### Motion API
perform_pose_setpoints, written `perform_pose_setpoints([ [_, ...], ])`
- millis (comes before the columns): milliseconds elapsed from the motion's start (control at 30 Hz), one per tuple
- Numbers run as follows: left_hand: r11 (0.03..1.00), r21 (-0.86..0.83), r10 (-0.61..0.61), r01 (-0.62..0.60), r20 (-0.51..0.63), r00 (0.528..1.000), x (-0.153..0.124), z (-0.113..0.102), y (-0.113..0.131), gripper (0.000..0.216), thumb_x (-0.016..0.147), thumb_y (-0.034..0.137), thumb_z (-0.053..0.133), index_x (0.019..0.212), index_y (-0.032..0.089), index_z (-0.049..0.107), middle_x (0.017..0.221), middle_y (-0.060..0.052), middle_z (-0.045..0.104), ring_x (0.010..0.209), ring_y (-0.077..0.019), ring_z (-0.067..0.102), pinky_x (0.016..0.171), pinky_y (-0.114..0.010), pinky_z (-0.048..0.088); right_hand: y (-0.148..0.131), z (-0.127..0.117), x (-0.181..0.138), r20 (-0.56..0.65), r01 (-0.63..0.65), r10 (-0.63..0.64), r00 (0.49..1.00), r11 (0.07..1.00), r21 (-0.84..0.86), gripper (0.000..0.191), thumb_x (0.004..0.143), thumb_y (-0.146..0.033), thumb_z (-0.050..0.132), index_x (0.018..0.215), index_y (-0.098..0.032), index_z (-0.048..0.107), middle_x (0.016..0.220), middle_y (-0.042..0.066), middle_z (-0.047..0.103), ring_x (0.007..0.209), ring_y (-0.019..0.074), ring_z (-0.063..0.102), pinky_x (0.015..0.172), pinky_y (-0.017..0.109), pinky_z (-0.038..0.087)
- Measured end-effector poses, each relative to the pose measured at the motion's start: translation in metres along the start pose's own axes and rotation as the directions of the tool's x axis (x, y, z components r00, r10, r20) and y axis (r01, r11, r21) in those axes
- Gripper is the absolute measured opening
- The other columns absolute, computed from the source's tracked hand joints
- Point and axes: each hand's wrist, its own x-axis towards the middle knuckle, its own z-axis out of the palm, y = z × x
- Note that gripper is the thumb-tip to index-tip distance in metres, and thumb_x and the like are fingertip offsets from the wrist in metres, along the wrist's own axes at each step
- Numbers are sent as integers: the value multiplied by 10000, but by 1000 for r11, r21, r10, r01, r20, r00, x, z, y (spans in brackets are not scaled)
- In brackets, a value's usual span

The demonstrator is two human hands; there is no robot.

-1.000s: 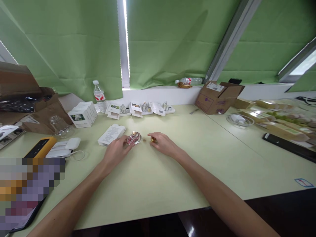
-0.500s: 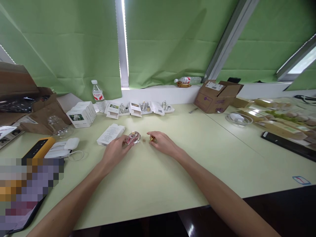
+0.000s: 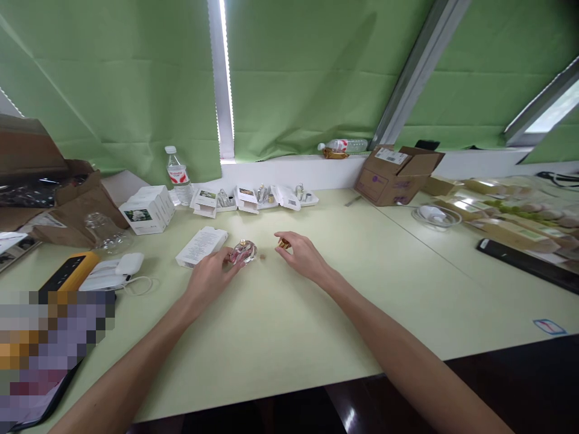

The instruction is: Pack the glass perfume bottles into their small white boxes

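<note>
My left hand (image 3: 211, 274) is closed around the side of a small clear glass perfume bottle (image 3: 244, 252) with a gold neck, on the table. Between the fingertips of my right hand (image 3: 302, 256) is a small shiny gold cap (image 3: 283, 243), held to the right of the bottle and apart from it. A tiny brownish piece (image 3: 262, 257) lies on the table between the two. Behind my left hand lies a white printed box (image 3: 202, 246).
Opened small boxes with bottles in white trays (image 3: 266, 202) line the wall. White boxes (image 3: 147, 210) and a water bottle (image 3: 178, 176) stand at back left, a cardboard carton (image 3: 393, 178) at back right. A yellow-black device (image 3: 70, 274) and white cable lie left.
My right hand has lifted slightly and shifted a little right with the gold cap, turning it. My left hand stays on the perfume bottle. The whole view has shifted slightly.
</note>
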Motion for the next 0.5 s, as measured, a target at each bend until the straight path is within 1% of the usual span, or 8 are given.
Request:
perform_pose_setpoints([
  [133, 1000, 3, 2, -2, -2, 1000, 0, -1, 1, 353, 859, 565, 477, 1021, 286, 620, 957, 5, 713, 894, -213, 643, 703, -277, 421, 8, 2, 0, 14, -37, 37, 999, 998, -56, 340, 888, -188, 513, 1225, -170, 555, 1023, 76, 667, 867, 188, 630, 797, 312, 475],
  [300, 1000, 3, 7, -7, 6, 1000, 0, -2, 2, 383, 866, 578, 453, 1025, 274, 623, 957, -12, 709, 895, -221, 641, 699, -281, 423, 15, 9, 0, 74, -16, 24, 997, 995, -98, 344, 847, -130, 521, 1181, -176, 592, 1045, 79, 680, 956, 217, 628, 820, 317, 456],
  [500, 1000, -10, 7, -7, 16, 1000, 0, -1, 1, 399, 863, 596, 449, 1055, 287, 612, 967, -4, 701, 911, -221, 635, 719, -291, 432, 16, 10, 0, 90, -12, 23, 996, 992, -129, 355, 854, -130, 490, 1194, -173, 584, 1063, 81, 679, 1001, 224, 618, 829, 321, 456],
])
